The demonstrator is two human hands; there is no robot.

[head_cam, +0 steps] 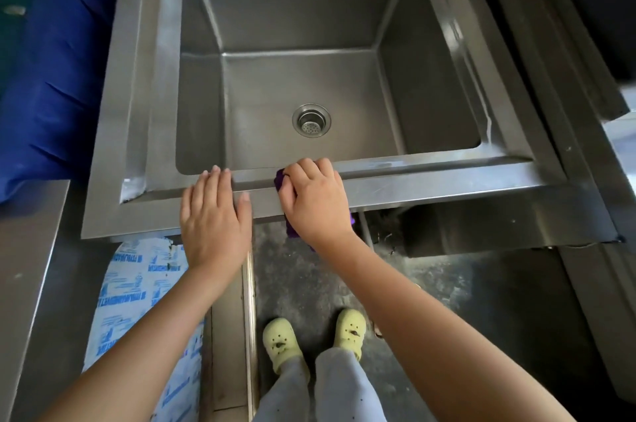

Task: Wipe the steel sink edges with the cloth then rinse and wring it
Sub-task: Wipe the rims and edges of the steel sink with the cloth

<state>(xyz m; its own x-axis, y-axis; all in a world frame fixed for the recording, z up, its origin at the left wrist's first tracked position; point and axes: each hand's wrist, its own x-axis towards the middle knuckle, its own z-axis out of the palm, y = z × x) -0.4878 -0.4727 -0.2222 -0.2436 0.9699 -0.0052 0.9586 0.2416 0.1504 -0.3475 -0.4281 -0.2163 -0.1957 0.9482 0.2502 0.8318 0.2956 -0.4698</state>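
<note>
Cloth (287,194) — purple, bunched under right hand (315,203) on sink (430,177) edge

Steel sink (430,180) is a deep square basin with wide flat edges and a round strainer drain (311,120) in the bottom. Purple cloth (279,180) is bunched on the near edge around the middle, hanging over the front lip, mostly hidden under the right hand (316,204) gripping it.

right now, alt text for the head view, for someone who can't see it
From above, a person's right hand grips a purple cloth against the front edge of a steel sink, while the left hand rests flat on that edge beside it. A round drain sits in the basin; pale green clogs show below.
</note>
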